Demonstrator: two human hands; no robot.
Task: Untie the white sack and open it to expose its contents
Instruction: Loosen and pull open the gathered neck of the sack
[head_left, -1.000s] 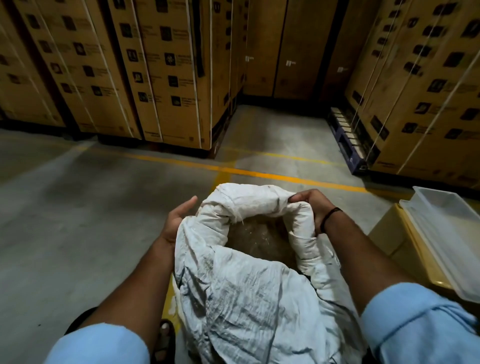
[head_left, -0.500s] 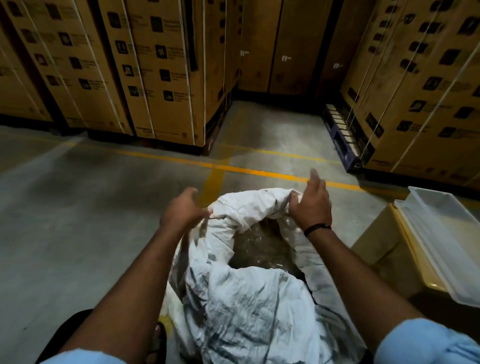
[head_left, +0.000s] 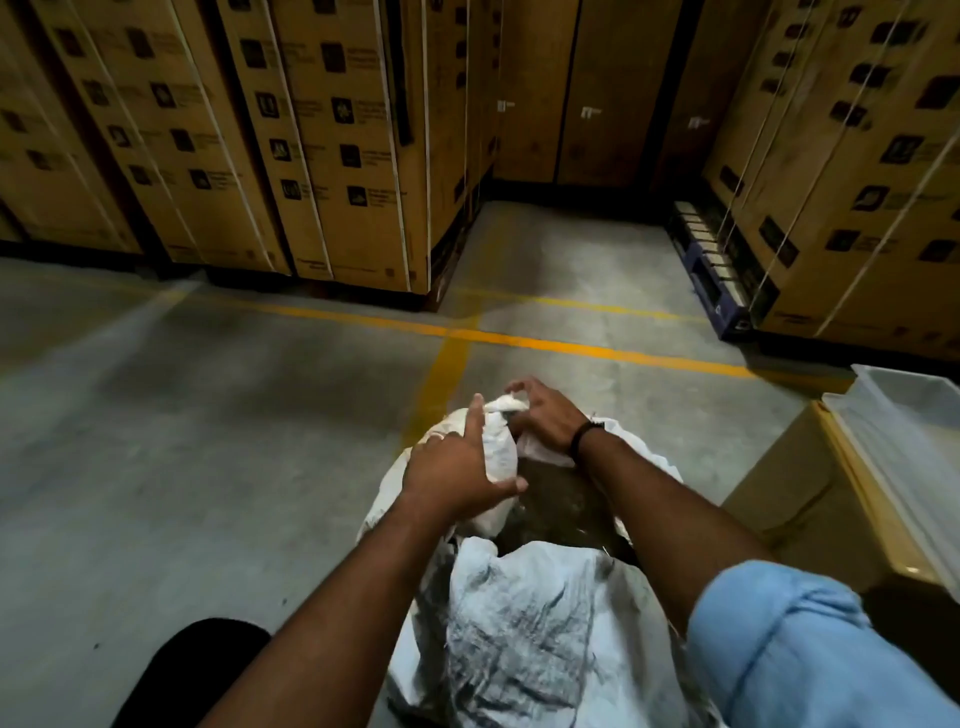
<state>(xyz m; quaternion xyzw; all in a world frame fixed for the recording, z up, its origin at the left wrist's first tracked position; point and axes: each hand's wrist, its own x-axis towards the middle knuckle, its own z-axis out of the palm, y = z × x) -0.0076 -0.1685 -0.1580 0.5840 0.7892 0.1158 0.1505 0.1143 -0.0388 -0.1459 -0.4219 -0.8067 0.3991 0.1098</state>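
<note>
The white woven sack (head_left: 524, 623) stands on the floor right in front of me, its mouth open and its rim rolled down. Dark brownish contents (head_left: 556, 506) show inside the opening. My left hand (head_left: 457, 467) rests on the left part of the rolled rim, index finger stretched forward and thumb against the fabric. My right hand (head_left: 545, 415), with a black band on the wrist, pinches the far edge of the rim between fingers and thumb. The two hands are close together at the far side of the mouth.
Tall strapped cardboard cartons (head_left: 322, 135) stand on pallets to the left and right (head_left: 852, 171). A yellow line (head_left: 519, 340) crosses the concrete floor. A clear plastic tray (head_left: 904, 426) lies on a carton (head_left: 810, 499) at my right. A dark shoe (head_left: 192, 670) shows bottom left.
Both hands have moved from the sides of the rim toward its far middle and come together. The right hand now pinches the far edge. The camera has tilted up slightly.
</note>
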